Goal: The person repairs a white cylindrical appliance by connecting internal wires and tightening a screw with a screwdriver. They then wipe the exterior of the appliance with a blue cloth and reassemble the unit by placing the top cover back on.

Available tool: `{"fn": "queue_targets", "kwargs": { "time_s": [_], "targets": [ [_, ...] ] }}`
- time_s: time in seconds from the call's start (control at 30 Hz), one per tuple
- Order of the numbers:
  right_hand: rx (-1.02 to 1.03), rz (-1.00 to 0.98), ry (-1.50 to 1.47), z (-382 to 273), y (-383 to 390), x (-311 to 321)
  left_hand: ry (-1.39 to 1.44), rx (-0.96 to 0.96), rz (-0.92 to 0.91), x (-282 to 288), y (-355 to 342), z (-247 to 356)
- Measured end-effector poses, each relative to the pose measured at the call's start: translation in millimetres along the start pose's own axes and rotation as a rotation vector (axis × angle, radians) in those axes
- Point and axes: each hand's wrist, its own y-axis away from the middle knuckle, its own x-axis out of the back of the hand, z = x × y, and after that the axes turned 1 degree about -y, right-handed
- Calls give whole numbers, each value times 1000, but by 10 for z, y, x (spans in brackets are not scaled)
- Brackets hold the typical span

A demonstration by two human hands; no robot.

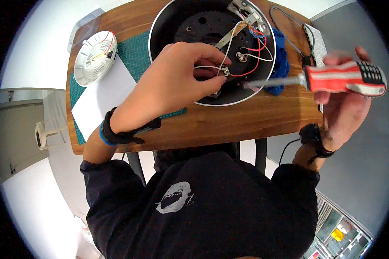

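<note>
A round black metal appliance housing (190, 29) with a white rim lies at the far middle of the table, its inside facing up. My left hand (173, 71) reaches into it, thumb and fingertips pinched at a small metal wire terminal (225, 72) where white and red wires meet. My right hand (348, 105) is raised to the right of the housing. It is closed around the handle of a red, white and black screwdriver (335, 79), whose shaft points left toward the housing's near right rim. The shaft is blurred by motion.
A white plastic cover (95, 60) with vent slots and thin wires sits at the left. Beside it are white paper (100, 103) and a green cutting mat (132, 52). A blue cloth (281, 64) lies right of the housing, near a grey cable (289, 39) and a white power strip (317, 45).
</note>
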Motion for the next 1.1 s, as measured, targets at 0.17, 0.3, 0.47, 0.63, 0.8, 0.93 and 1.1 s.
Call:
{"fn": "queue_targets", "kwargs": {
  "time_s": [0.17,0.3,0.47,0.63,0.8,0.93,1.1],
  "targets": [
    [206,-66,137,182,-96,-192,-3,4,16,-21,8,-6],
    [177,-135,66,191,-76,-318,-6,-1,9,-22,-8,6],
    [156,-160,38,265,-64,-309,-19,0,29,-30,7,-17],
    [144,-163,39,230,-57,-321,-33,-13,24,-27,-4,-7],
    [161,-171,57,236,-62,-333,-39,1,44,-41,10,-17],
    [166,-163,90,203,-50,-284,-22,-22,16,-52,-50,-40],
    [179,-180,52,259,-60,-327,-39,-1,38,-40,-5,-21]
  ]
}}
